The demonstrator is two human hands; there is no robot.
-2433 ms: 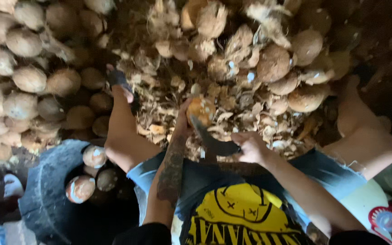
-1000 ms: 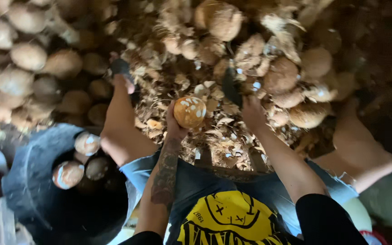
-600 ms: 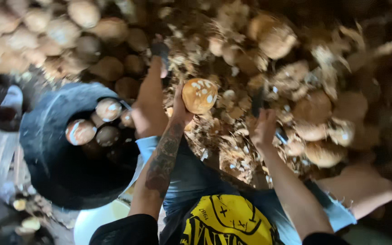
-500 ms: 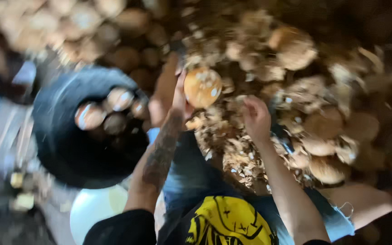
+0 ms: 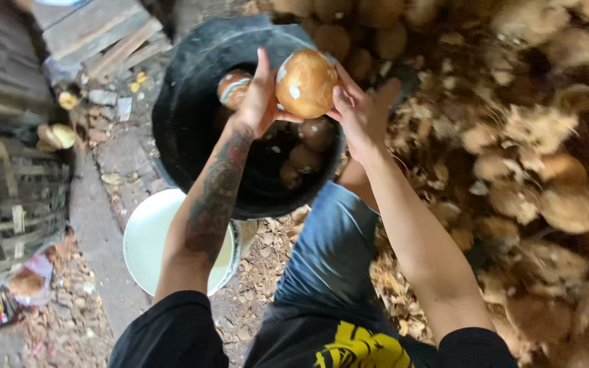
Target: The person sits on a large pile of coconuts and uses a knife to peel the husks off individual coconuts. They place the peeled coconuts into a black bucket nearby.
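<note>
A round, brown peeled coconut (image 5: 306, 83) with pale patches is held between both hands above a large black tub (image 5: 189, 116). My left hand (image 5: 257, 99) cups its left side, the forearm tattooed. My right hand (image 5: 363, 112) presses its right side, fingers spread. Inside the tub lie several other peeled coconuts (image 5: 316, 133); one with a white stripe (image 5: 233, 87) shows behind my left hand.
A white bucket (image 5: 146, 238) stands on the ground under my left forearm. A heap of coconuts and husk scraps (image 5: 540, 170) fills the right side. A woven basket (image 5: 11, 197) and wooden planks (image 5: 103, 34) are at left. My blue-jeaned leg (image 5: 332, 245) stretches beside the tub.
My view swung left toward the tub. The coconut went from above the husk heap to over the tub, and my right hand, earlier apart from it, now presses its side.
</note>
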